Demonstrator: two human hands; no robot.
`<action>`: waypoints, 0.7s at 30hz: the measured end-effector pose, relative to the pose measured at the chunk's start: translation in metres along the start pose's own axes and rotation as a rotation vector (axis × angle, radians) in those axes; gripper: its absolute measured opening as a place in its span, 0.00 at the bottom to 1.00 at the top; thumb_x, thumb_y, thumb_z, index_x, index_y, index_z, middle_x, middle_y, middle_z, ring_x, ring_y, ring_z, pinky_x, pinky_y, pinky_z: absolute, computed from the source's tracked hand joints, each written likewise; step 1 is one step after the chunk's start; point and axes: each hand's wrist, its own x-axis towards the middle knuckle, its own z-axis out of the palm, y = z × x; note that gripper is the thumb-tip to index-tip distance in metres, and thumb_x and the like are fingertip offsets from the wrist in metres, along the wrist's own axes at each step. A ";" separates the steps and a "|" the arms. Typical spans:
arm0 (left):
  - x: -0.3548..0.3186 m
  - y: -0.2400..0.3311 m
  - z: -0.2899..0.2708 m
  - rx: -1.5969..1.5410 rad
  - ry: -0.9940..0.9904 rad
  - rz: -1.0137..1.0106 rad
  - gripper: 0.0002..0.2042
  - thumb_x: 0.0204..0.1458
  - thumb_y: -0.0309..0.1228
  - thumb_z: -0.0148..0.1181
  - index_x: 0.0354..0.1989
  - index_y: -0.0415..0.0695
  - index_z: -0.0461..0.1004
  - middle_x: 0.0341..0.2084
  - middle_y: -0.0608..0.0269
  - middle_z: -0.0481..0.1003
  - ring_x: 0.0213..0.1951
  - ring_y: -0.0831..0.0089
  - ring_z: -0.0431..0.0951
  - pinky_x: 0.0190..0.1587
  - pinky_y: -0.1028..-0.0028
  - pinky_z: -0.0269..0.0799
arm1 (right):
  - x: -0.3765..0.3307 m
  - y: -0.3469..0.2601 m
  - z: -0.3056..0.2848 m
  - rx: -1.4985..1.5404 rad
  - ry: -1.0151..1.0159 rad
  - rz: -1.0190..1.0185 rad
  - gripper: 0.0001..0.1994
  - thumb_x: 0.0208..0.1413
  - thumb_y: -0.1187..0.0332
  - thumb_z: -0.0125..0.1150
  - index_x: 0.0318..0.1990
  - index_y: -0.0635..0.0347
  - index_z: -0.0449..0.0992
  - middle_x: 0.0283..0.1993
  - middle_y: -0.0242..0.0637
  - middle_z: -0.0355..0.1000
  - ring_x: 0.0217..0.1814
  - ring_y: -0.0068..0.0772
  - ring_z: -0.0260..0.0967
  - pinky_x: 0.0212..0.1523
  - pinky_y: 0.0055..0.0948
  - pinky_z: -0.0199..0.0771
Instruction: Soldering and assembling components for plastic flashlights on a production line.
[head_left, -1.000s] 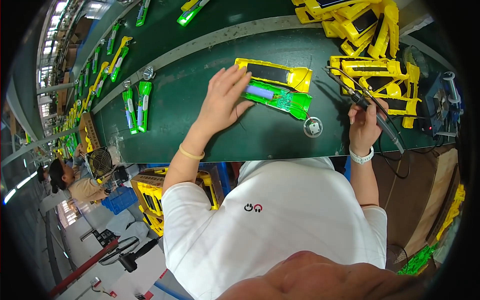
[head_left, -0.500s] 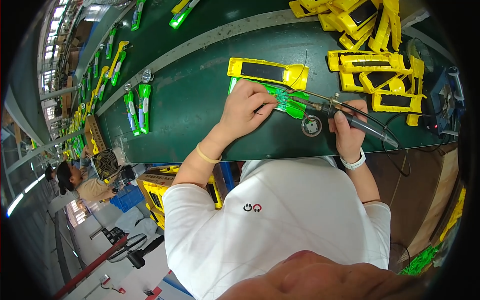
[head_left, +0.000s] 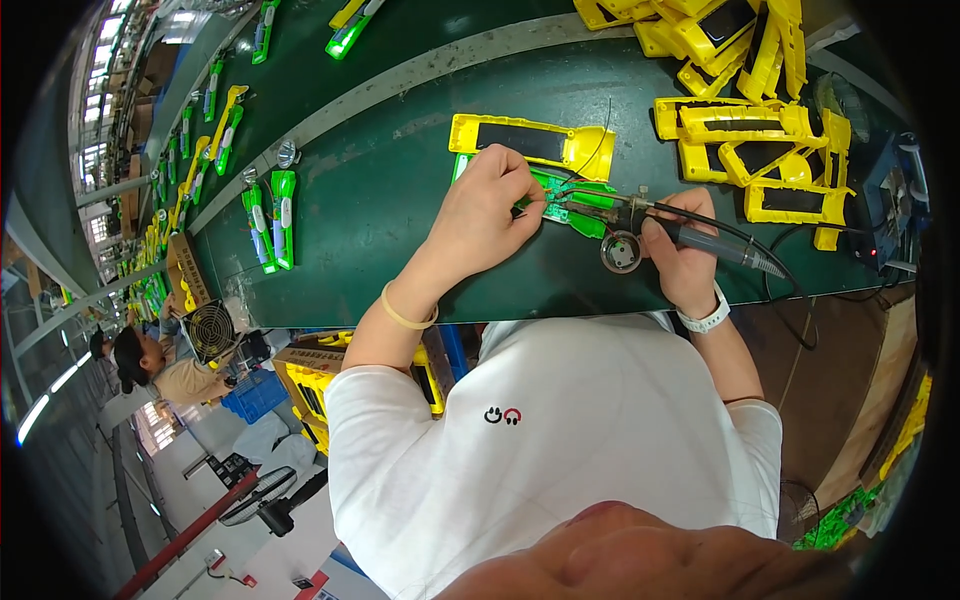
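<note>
My right hand (head_left: 683,258) grips a soldering iron (head_left: 712,244) with a thin metal feed tube alongside it. The iron points left, its tip over the circuit board in a green plastic housing (head_left: 588,224). My left hand (head_left: 488,212) bends over the left part of this housing, thumb and forefinger pinched on what looks like a thin dark wire by the board. The fingers partly hide the board and wire. Beyond lies a yellow housing (head_left: 583,152) with a dark panel, touching the green one. A round lamp head (head_left: 621,252) rests just below the iron.
Yellow housings (head_left: 790,203) lie heaped at the right, beside a blue soldering station (head_left: 885,215). Green lamp bodies (head_left: 283,220) stand at the left. A metal strip (head_left: 420,75) crosses the green bench. Another person (head_left: 180,375) sits at far left, near a small fan (head_left: 211,328).
My right hand has moved left with the soldering iron, bringing its tip closer to my left fingertips. My left hand has shifted slightly left and away from me.
</note>
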 end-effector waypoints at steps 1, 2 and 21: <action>0.000 0.000 0.000 0.001 -0.006 -0.001 0.05 0.37 0.21 0.61 0.24 0.40 0.72 0.28 0.60 0.67 0.32 0.65 0.70 0.34 0.71 0.68 | 0.000 -0.001 0.001 0.017 -0.001 0.029 0.11 0.52 0.77 0.58 0.36 0.61 0.60 0.29 0.30 0.64 0.27 0.13 0.60 0.27 0.16 0.62; 0.000 -0.001 0.000 0.002 -0.010 -0.003 0.05 0.37 0.21 0.61 0.24 0.40 0.72 0.28 0.60 0.67 0.32 0.65 0.70 0.34 0.71 0.68 | 0.000 -0.001 0.001 0.016 -0.002 0.028 0.11 0.52 0.77 0.58 0.36 0.61 0.60 0.29 0.30 0.64 0.27 0.13 0.60 0.27 0.16 0.62; 0.005 0.006 -0.003 0.034 -0.064 -0.002 0.04 0.38 0.22 0.60 0.23 0.40 0.71 0.29 0.58 0.67 0.33 0.62 0.69 0.35 0.69 0.68 | -0.003 -0.003 -0.002 0.151 0.057 -0.023 0.11 0.54 0.73 0.57 0.37 0.60 0.59 0.27 0.32 0.64 0.23 0.15 0.59 0.24 0.16 0.61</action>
